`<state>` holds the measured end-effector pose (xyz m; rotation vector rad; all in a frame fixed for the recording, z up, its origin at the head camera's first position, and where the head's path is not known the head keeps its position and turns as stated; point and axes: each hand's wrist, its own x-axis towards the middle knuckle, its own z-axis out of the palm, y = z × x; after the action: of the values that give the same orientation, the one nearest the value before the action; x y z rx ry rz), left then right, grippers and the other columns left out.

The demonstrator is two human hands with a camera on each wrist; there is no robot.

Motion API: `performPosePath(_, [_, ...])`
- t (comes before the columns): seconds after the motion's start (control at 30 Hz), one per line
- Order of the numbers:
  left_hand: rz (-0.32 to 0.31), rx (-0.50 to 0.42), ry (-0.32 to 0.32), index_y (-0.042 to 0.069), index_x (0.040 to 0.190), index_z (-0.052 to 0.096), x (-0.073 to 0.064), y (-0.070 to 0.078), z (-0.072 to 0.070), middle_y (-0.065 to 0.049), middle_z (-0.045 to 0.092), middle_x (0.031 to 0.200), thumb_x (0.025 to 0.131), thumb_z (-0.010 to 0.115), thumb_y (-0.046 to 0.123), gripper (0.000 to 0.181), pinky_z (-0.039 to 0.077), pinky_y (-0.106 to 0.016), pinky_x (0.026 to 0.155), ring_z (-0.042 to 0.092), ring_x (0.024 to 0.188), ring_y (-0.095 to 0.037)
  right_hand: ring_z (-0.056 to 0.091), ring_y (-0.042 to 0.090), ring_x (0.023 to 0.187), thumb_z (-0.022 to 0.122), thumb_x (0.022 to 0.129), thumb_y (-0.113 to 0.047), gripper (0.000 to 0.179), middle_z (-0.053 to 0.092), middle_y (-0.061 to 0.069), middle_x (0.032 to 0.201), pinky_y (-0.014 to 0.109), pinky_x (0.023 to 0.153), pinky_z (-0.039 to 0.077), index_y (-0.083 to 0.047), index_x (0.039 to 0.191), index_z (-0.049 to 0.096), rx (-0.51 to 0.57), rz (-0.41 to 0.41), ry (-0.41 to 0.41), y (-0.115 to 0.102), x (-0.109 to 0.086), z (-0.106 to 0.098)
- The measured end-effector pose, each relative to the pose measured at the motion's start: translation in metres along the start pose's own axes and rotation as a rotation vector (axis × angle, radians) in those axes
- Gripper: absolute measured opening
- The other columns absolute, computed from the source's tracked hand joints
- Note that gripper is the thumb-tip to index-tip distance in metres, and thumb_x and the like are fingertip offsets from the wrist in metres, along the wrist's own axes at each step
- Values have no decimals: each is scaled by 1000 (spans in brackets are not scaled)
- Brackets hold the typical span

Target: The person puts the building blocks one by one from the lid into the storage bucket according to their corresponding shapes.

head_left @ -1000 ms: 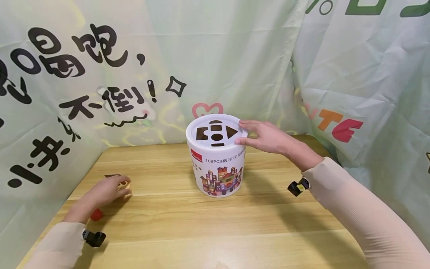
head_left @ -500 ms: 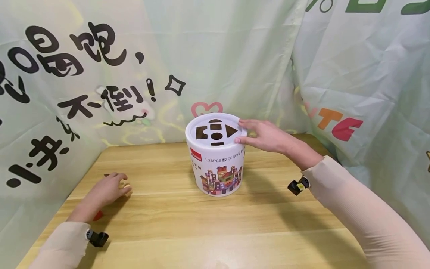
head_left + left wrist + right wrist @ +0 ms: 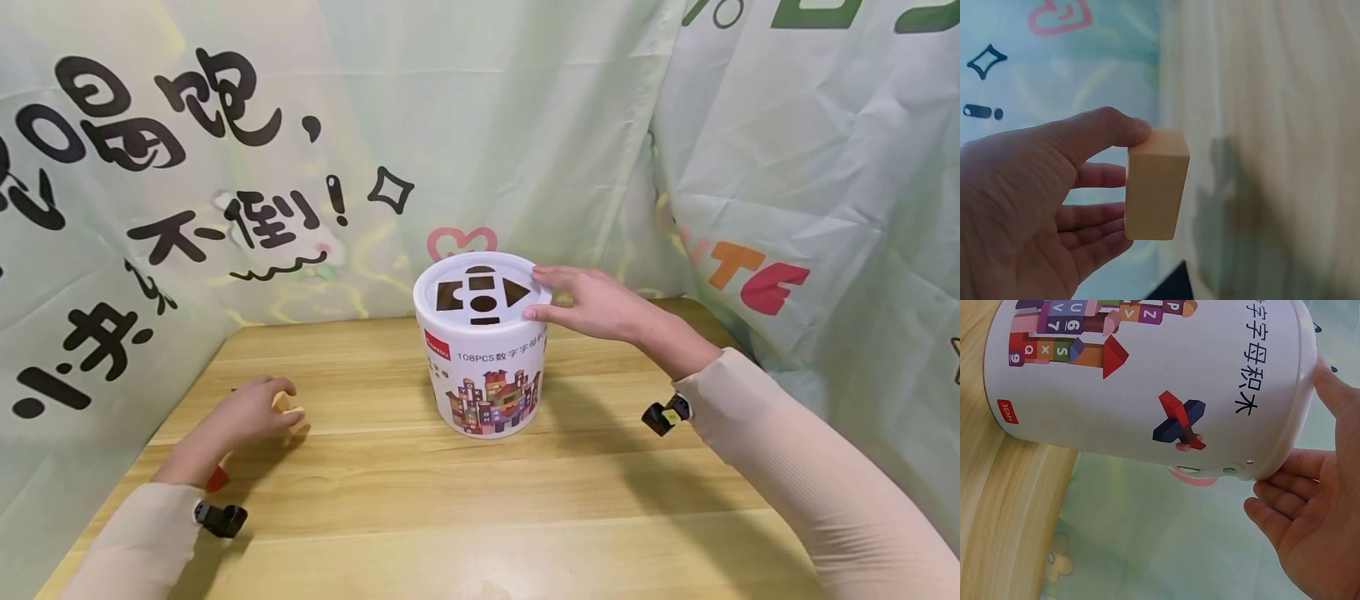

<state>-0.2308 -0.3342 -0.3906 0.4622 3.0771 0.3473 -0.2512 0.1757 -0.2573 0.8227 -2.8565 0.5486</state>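
Note:
In the head view my left hand is raised over the table's left side, pinching a plain wooden block. The left wrist view shows this pale orange block with flat sides, the thumb at its top edge and the fingers behind it. My right hand grips the rim of a white toy-block bucket at its right side. Dark shaped holes show in the bucket's lid. Thumb and fingers span the rim in the right wrist view, where the right hand is at the edge.
A red block lies on the wooden table, partly hidden by the left forearm. Another dark thing barely shows behind the left hand. A printed cloth hangs behind the table and along both sides.
The left hand has moved a little to the right, towards the bucket, and the block shows more between its fingers. The right hand and bucket have stayed in place.

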Motion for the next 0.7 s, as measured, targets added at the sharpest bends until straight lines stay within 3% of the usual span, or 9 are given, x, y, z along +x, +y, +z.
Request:
performPosePath(0.2, [59,4,31,0,112,63,9,13,-10,-26,62,111,86,75,33,43,49,-54,77,60,88,-34,33,35,140,56,90,-63,82,38,11,153,55,113,25,-5,147,44,-2,-2,3,-1,0,0])
performPosePath(0.43, [136,-20,103,3,112,65,15,36,-27,-25,59,120,86,75,33,41,46,-58,87,58,104,-43,33,35,140,57,91,-62,81,39,12,152,55,112,26,-5,146,45,1,-3,4,-2,-1,0])
performPosePath(0.7, [203,-27,169,-3,121,60,25,66,-55,-25,60,122,87,73,31,50,44,-58,92,56,111,-44,33,35,140,56,91,-62,81,39,13,152,55,112,26,-4,146,44,3,-1,8,-1,-2,0])
